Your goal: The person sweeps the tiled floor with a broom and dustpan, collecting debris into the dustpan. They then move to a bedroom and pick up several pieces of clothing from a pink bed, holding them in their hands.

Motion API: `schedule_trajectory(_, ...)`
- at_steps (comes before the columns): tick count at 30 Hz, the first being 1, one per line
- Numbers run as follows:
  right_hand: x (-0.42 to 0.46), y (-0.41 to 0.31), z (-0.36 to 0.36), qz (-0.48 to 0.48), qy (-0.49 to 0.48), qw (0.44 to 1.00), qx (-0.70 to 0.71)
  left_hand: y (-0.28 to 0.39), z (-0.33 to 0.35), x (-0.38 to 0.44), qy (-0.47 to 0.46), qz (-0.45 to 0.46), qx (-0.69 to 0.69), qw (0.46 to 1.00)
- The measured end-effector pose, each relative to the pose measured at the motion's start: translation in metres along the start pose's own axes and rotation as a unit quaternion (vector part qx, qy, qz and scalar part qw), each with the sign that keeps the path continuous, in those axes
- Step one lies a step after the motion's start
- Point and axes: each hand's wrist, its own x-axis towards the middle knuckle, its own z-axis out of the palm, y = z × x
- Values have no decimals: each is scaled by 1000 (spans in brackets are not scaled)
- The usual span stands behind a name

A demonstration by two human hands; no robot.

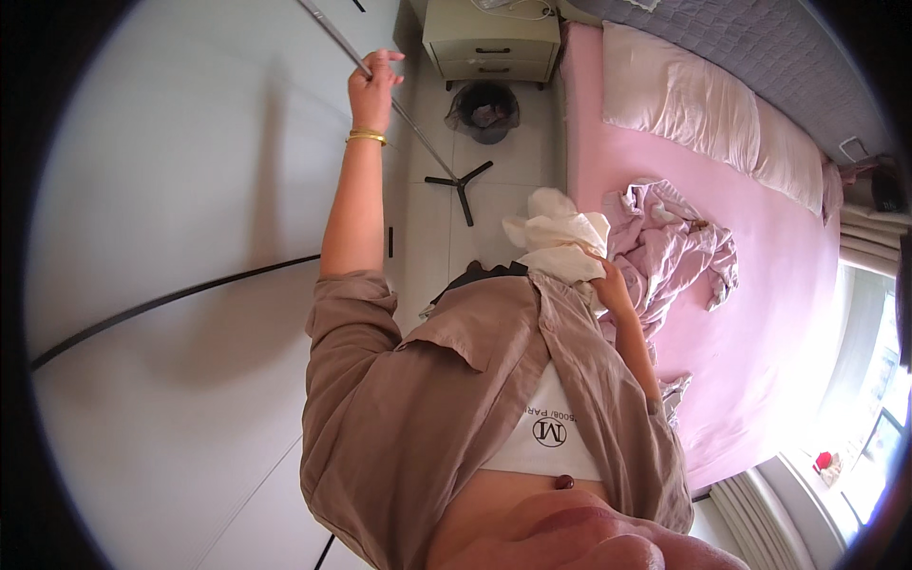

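Note:
My left hand point(374, 82), its wrist in gold-coloured bangles, is around a slim metal pole point(420, 132). The pole rises from a black three-legged base point(459, 182) on the floor; its upper end runs out of view at the top. Down by my waist, my right hand point(607, 281) grips a bunched cream-white cloth point(563, 231). Folds of this cloth cover part of the fingers, and what kind of article it is cannot be told. Beside it, a crumpled pale pink cloth item point(670, 246) lies on the pink-sheeted bed point(769, 313).
Pale panels point(178, 178) with dark trim stand along my left. Ahead are a two-drawer bedside cabinet point(491, 53) and a lined waste bin point(488, 114). Pillows point(684, 100) rest against the grey padded headboard point(769, 43). To the right is a bright window point(873, 442) with curtains.

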Motion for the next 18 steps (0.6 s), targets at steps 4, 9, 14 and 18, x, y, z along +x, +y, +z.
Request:
schedule_trajectory(4, -6, 25, 6, 23, 34, 999, 36, 2, -16, 14, 94, 1, -72, 993)
schedule_trajectory(9, 1, 13, 10, 29, 19, 999, 1, 32, -47, 39, 170, 112, -75, 976)
schedule_trajectory(14, -3, 8, 12, 18, 27, 999, -16, 43, -65, 57, 181, 153, -64, 969)
schedule_trajectory(18, -20, 14, 9, 25, 34, 999, -7, 22, -82, 54, 145, 98, -61, 983)
